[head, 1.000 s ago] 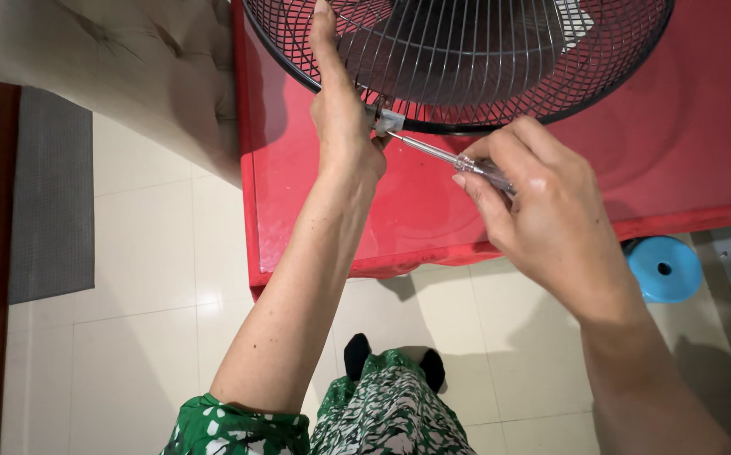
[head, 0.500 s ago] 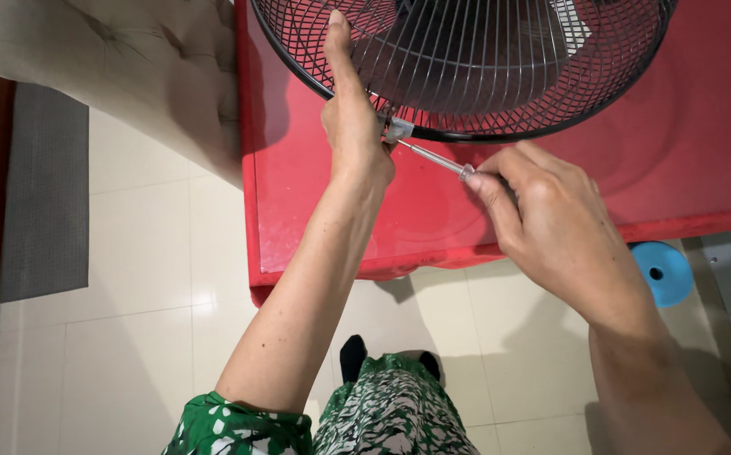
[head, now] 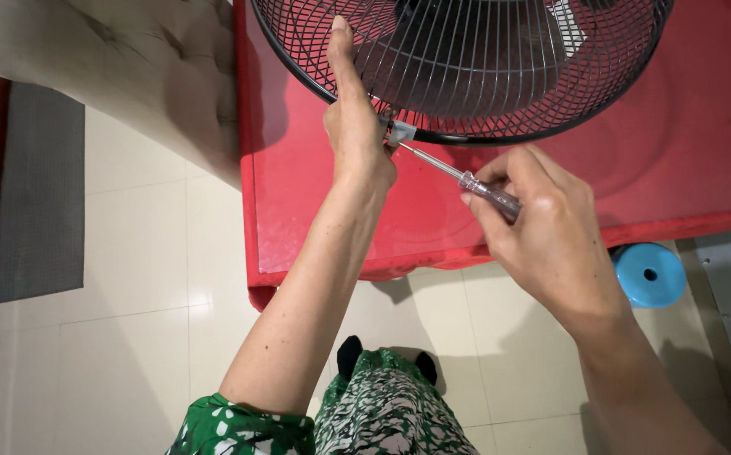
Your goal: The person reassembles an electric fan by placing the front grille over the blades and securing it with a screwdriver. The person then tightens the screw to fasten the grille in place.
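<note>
A black wire fan guard (head: 483, 59) lies on a red table (head: 315, 202). My left hand (head: 353, 126) grips the guard's near rim, the index finger stretched up over the grille. My right hand (head: 542, 227) holds a screwdriver (head: 466, 179) with a clear handle. Its thin shaft points up and left, and the tip meets a small grey clip (head: 399, 133) on the rim, right beside my left hand. The fan's hub shows dark behind the wires.
A beige tufted cushion (head: 113, 59) lies at the upper left, next to the table. A grey mat (head: 41, 194) covers the tiled floor at left. A blue round object (head: 650, 274) sits on the floor under the table's near right edge.
The view has shifted slightly. Both hands keep their hold, and the screwdriver stays at the rim clip with the right hand a little lower.
</note>
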